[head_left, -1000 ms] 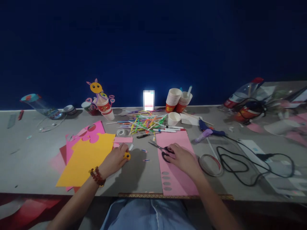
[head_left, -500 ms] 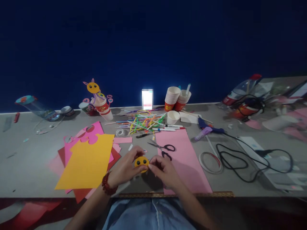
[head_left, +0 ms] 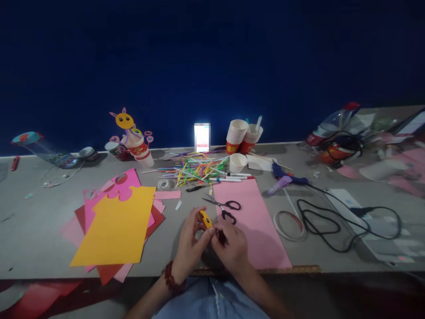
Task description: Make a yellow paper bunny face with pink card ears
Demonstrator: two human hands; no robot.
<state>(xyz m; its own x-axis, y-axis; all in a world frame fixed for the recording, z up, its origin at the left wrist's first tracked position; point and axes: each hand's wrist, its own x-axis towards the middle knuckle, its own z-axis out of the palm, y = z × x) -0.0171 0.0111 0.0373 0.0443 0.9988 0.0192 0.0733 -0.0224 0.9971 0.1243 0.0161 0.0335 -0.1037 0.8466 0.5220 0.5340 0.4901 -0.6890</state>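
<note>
A small yellow paper disc with two dark googly eyes (head_left: 206,219) is pinched between the thumb and fingers of my left hand (head_left: 191,239). It is tilted, its face turned partly to the right. My right hand (head_left: 231,248) is closed at the disc's lower edge, thumb and fingertips pressed together; what they pinch is hidden. Black-handled scissors (head_left: 226,206) lie just beyond my hands, partly on a pink paper sheet (head_left: 262,235). To the left, a yellow paper sheet (head_left: 116,230) with cut-out curves rests on pink and red sheets.
Colourful pipe cleaners (head_left: 199,170) lie in a heap ahead, with markers (head_left: 229,180) beside them. Stacked paper cups (head_left: 237,133) and a lit phone (head_left: 202,137) stand behind. A decorated cup figure (head_left: 133,141) is back left. The blue glue gun (head_left: 288,176) trails a black cable (head_left: 325,226) on the right.
The yellow disc has turned from facing me to a steep tilt. My left hand has rolled more upright and shifted right; my right hand has curled closer beneath the disc's edge.
</note>
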